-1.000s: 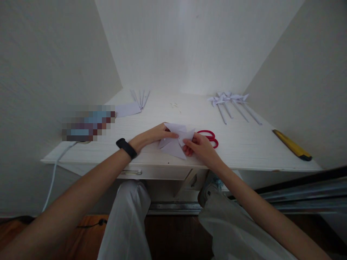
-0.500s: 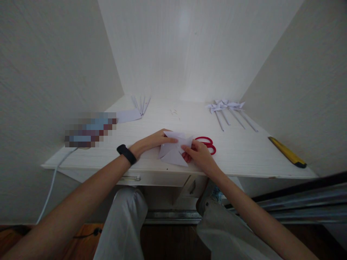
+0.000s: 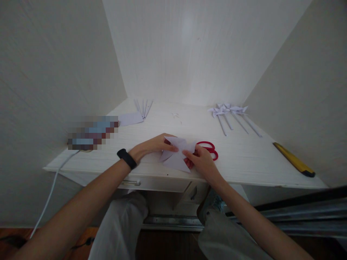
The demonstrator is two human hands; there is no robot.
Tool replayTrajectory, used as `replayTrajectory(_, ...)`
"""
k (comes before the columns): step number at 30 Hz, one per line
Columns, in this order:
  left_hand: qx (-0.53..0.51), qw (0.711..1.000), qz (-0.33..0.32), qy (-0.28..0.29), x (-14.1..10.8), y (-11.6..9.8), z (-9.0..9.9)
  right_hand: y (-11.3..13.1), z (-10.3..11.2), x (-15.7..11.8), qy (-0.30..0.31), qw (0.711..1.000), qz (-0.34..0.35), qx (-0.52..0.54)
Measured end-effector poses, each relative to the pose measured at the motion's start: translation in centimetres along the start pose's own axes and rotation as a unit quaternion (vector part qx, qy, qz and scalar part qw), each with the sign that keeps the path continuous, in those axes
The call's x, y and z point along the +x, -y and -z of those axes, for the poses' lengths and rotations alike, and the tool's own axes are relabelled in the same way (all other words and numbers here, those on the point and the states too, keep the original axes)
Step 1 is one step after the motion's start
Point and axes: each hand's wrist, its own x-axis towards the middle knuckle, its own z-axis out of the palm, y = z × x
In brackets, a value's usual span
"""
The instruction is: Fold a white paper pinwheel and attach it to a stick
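Near the desk's front edge, a white paper square (image 3: 176,161) with slits cut in from its corners is held between my two hands. My left hand (image 3: 159,143) grips its left side, thumb on top and fingers mostly hidden beneath. From the right, my right hand (image 3: 201,157) pinches the paper, its thumb near the centre. Red-handled scissors (image 3: 208,146) lie just beyond my right hand, their blades hidden behind the hand and paper.
Several paper pinwheels (image 3: 229,109) on sticks lie at the back right. Rolled paper sticks (image 3: 143,109) and a flat white paper piece (image 3: 131,118) are at the back left. A yellow cutter (image 3: 294,160) rests near the right edge; a blurred-out object (image 3: 93,133) and a white cable (image 3: 52,191) are left.
Both hands still hold the paper. The slits between its flaps look slightly more spread. The whole view has shifted a little.
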Motion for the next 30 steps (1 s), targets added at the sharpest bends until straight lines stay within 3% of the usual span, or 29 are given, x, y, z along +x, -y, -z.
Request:
replayTrajectory(10, -0.007, 1.000, 0.004, -0.001, 0.22, 0.15, -0.17, 0.12, -0.02, -0.02, -0.012, 1.000, 0.000, -0.009)
replayTrajectory(19, 0.048, 0.998, -0.026, 0.007, 0.47, 0.36, -0.09, 0.49, 0.35, 0.37, -0.024, 0.998, -0.007, 0.058)
replayTrajectory(30, 0.076, 0.997, -0.031, -0.010, 0.38, 0.63, -0.07, 0.98, 0.19, 0.85, 0.007, 0.994, -0.019, 0.107)
